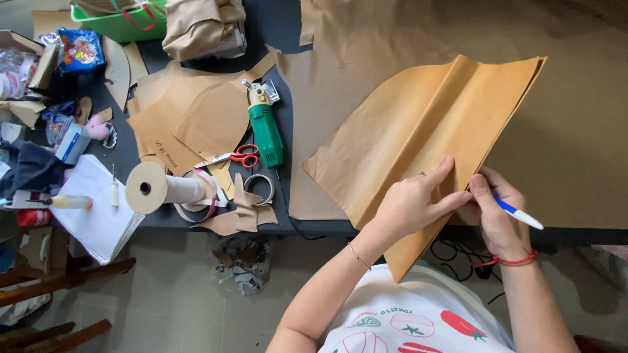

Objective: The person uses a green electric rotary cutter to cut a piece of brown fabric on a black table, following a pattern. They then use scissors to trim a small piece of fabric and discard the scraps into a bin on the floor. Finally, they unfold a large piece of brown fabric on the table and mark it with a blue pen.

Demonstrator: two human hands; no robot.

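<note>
A dark worktable (288,39) fills the room's middle, spread with big sheets of brown paper (575,131). On top lies a folded brown paper pattern piece (418,124), its near corner hanging over the table's front edge toward the person. Left of it sit cut paper shapes (190,117), a green handheld electric cutter (265,127), a roll of paper tape (154,188), and red-handled scissors (243,155).

The left hand (415,202) presses flat on the folded piece, fingers spread and pointing at its right edge, pinning it down. The right hand (497,212) is closed around a blue-and-white pen (518,214), its tip hidden at the edge of the fold just beside the left fingertips.

It looks like marking along the folded edge is the step in hand. Any further mark would need the left hand holding the layers steady so they don't slip against each other.
</note>
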